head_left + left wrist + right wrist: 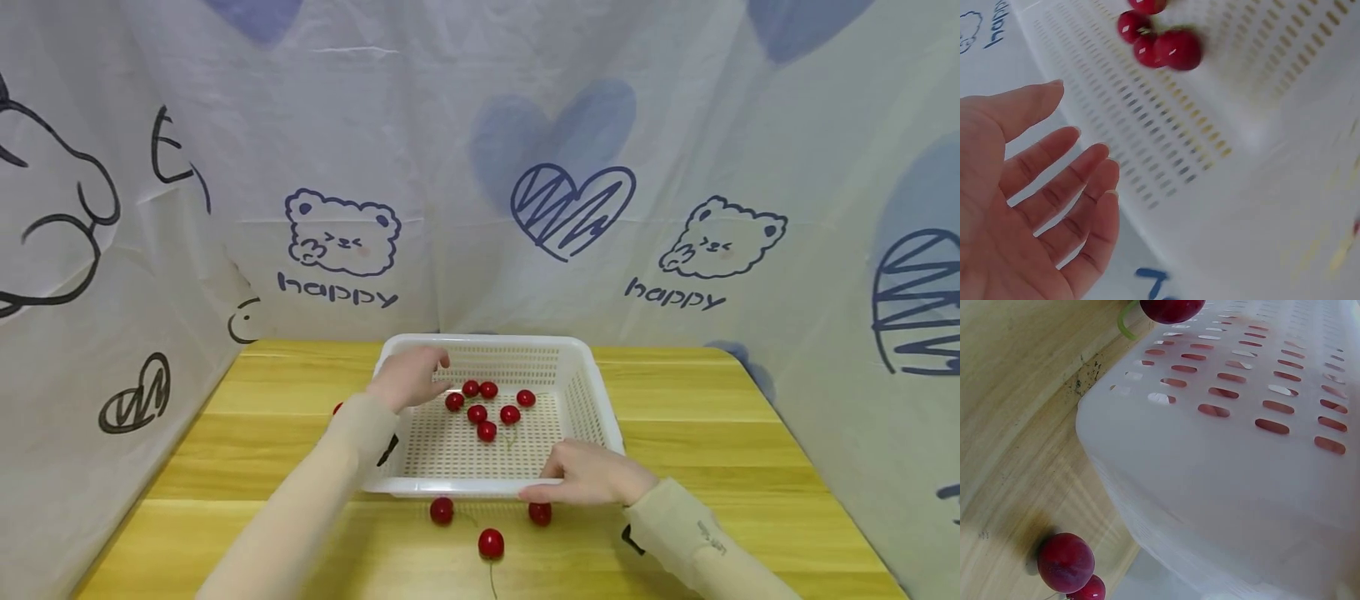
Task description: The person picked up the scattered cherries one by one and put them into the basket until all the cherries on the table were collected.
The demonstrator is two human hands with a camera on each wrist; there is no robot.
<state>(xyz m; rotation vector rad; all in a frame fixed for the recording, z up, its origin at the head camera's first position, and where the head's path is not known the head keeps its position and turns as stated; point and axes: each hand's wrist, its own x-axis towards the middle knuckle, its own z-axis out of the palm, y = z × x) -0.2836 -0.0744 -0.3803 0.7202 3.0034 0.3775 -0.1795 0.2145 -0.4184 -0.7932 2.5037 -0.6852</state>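
Note:
A white perforated plastic basket (480, 487) stands on the wooden table with several red cherries (510, 414) on its bottom. Over the basket's left side is my left hand (411, 377), its fingers relaxed and apart; the left wrist view shows nothing in its palm. My right hand (592, 473) grips the front rim near the right corner, fingers inside and thumb outside. Pinkish fingers show through the slots of the basket wall (1166, 462) in the right wrist view.
Three cherries lie before the basket: one at left (442, 510), one under my right hand (540, 513), and a stemmed cherry (491, 543) nearer. Another cherry (337, 408) is partly hidden by my left forearm. A printed white cloth (465, 275) hangs behind the table (690, 417).

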